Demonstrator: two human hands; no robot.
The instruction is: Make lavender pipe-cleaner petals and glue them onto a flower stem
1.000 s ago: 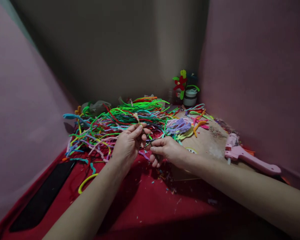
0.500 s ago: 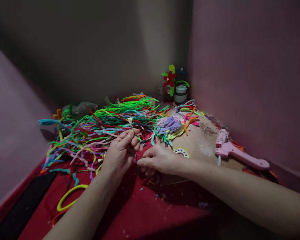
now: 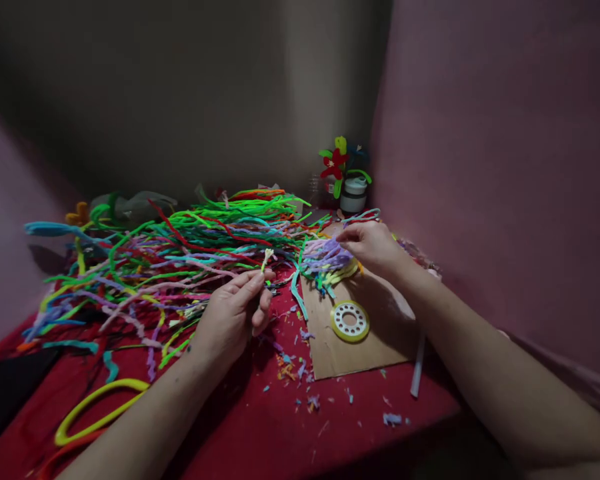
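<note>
In my left hand (image 3: pixel 235 310) a thin stem with a cream-tipped bundle of stamens (image 3: pixel 267 257) stands upright, pinched between thumb and forefinger. My right hand (image 3: pixel 373 247) reaches over the cardboard, its fingertips closed on the top of a heap of bent purple pipe cleaners (image 3: pixel 333 255). Whether a piece has come loose in those fingers is hard to see. Pale yellow pipe-cleaner pieces (image 3: pixel 343 272) lie just below the purple ones. Left of both hands spreads a large tangle of pipe cleaners (image 3: pixel 180 257) in many colours.
On the cardboard (image 3: pixel 330 357) lies a roll of tape (image 3: pixel 350 321). A glue stick (image 3: pixel 419 367) pokes out beside my right forearm. Yellow scissor-like handles (image 3: pixel 100 407) rest at lower left. A red pipe-cleaner flower (image 3: pixel 334 163) and a lidded jar (image 3: pixel 354 195) stand at the back.
My right hand has moved from beside my left hand, up and right to the purple pipe cleaners. The left still holds the stem. The view has shifted, and my right arm now covers the pink glue gun.
</note>
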